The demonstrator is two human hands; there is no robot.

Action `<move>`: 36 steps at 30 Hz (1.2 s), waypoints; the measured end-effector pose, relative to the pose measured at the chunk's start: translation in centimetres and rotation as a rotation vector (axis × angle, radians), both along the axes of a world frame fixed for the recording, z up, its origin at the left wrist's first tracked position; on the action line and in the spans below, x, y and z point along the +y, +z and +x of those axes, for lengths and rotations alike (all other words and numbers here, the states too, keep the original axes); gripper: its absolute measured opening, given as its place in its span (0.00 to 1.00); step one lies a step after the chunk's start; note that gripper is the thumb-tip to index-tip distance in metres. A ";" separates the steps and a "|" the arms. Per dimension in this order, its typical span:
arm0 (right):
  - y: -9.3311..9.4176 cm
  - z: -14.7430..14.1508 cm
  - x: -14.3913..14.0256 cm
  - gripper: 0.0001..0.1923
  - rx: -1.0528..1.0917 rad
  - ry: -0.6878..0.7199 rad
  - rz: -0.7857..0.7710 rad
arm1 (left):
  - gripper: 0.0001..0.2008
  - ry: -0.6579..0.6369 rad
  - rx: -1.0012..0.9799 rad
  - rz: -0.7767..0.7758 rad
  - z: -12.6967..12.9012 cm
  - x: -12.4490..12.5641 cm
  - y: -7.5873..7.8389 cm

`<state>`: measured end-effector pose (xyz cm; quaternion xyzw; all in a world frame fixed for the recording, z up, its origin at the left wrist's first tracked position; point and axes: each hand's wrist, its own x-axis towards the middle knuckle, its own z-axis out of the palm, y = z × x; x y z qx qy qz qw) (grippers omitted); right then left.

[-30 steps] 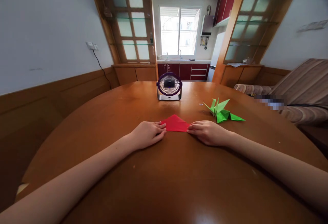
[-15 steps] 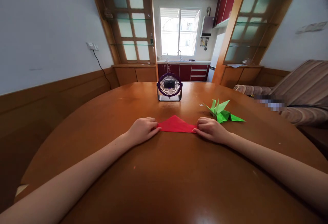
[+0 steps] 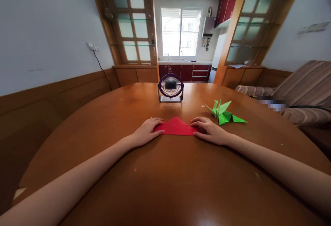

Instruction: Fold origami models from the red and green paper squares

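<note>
A folded piece of red paper (image 3: 177, 128) lies on the wooden table, its top a low peak and its near edge straight. My left hand (image 3: 148, 131) rests at the paper's left end, thumb by the near edge and fingers by the far side, spread apart with red showing between them. At the right end, my right hand (image 3: 210, 131) does much the same, its thumb and fingers apart about the paper. Fingertips of both hands appear to touch the paper, without a closed pinch. Just beyond my right hand stands a green folded-paper crane (image 3: 224, 114).
A small purple desk fan (image 3: 170, 87) stands on the table (image 3: 165, 188) behind the red paper. Past the table's right edge is a striped armchair (image 3: 305, 88). Wooden cabinets with glass shelves flank the kitchen opening.
Both hands have loosened from a pinch at the paper's ends, and their fingers have spread. More of each end shows. The near edge sits slightly closer to me.
</note>
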<state>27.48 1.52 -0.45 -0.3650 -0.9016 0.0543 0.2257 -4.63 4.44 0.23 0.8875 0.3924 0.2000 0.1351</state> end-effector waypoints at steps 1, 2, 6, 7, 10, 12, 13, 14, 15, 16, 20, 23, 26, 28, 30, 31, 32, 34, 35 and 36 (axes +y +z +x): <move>0.0 0.0 0.0 0.18 0.004 -0.001 -0.001 | 0.20 -0.004 -0.050 -0.032 -0.1 0.0 0.1; 0.0 0.0 0.0 0.18 0.009 -0.001 0.001 | 0.19 -0.004 -0.101 -0.062 -0.1 0.0 0.1; 0.0 0.1 0.0 0.17 0.031 0.024 0.015 | 0.15 -0.022 -0.297 -0.142 0.1 -0.3 -0.1; 0.1 0.1 -0.1 0.16 0.040 0.044 0.020 | 0.15 -0.031 -0.340 -0.140 0.2 -0.4 -0.3; 0.4 0.0 -0.2 0.11 0.111 0.105 0.059 | 0.18 -0.033 -0.420 -0.090 0.4 -0.6 -0.4; 0.6 0.0 -0.4 0.07 0.186 0.119 0.103 | 0.18 -0.033 -0.430 -0.002 0.4 -0.7 -0.2; 0.6 0.0 -0.4 0.06 0.222 0.122 0.131 | 0.15 -0.052 -0.414 0.067 0.4 -0.8 -0.1; 0.6 0.0 -0.5 0.05 0.247 0.128 0.158 | 0.11 -0.084 -0.381 0.152 0.2 -0.8 0.1; 0.6 -0.1 -0.5 0.05 0.254 0.142 0.185 | 0.08 -0.124 -0.332 0.247 0.1 -0.7 0.3; 0.6 -0.1 -0.6 0.05 0.243 0.162 0.212 | 0.07 -0.164 -0.269 0.342 -0.1 -0.6 0.5; 0.1 0.1 -0.4 0.07 0.066 0.262 0.298 | 0.12 -0.262 -0.007 0.577 -0.9 0.0 0.6; -0.1 0.2 -0.3 0.10 -0.018 0.289 0.316 | 0.16 -0.284 0.126 0.623 -1.3 0.5 0.2; 0.0 0.2 -0.3 0.11 -0.044 0.298 0.329 | 0.19 -0.283 0.194 0.604 -1.5 0.7 -0.1; 0.0 0.2 -0.4 0.12 -0.058 0.301 0.337 | 0.19 -0.258 0.205 0.577 -1.3 0.5 -0.1; 0.1 0.2 -0.4 0.12 -0.072 0.300 0.334 | 0.16 -0.211 0.177 0.544 -0.6 0.0 -0.1; 0.1 0.2 -0.5 0.12 -0.079 0.300 0.328 | 0.14 -0.189 0.150 0.524 -0.1 -0.4 -0.2; 0.1 0.2 -0.5 0.13 -0.086 0.301 0.320 | 0.14 -0.167 0.116 0.500 0.5 -0.8 -0.2; 0.2 0.2 -0.6 0.13 -0.095 0.306 0.307 | 0.14 -0.155 0.058 0.438 2.0 -1.6 -0.2; 0.2 0.2 -0.6 0.13 -0.099 0.308 0.299 | 0.15 -0.171 0.056 0.398 2.8 -2.0 -0.3; 0.2 0.2 -0.6 0.13 -0.105 0.310 0.288 | 0.17 -0.207 0.075 0.352 3.5 -2.4 -0.3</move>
